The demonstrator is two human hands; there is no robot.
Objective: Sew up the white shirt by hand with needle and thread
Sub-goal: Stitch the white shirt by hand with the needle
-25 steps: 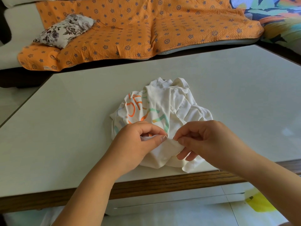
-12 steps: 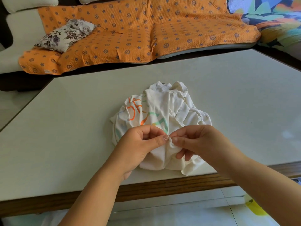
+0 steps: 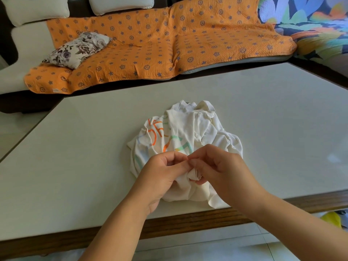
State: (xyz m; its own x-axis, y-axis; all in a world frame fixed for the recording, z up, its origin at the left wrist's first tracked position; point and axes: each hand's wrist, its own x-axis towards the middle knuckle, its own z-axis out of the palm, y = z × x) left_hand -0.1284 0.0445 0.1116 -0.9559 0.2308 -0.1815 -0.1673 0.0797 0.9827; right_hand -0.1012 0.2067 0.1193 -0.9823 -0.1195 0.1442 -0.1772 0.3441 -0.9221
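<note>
Evidently limp and light, the white shirt (image 3: 188, 129) is pinched at its near fold by left hand (image 3: 162, 176) and right hand (image 3: 220, 170); a close, taut hold is advised.

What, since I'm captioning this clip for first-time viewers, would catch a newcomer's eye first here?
Probably the crumpled white shirt with orange and green print, near the front edge of the pale table. At its near side the left hand and right hand meet, both pinching a fold of cloth. Behind, a bright orange patterned cover lies on the sofa, a floral cushion at its left.
</note>
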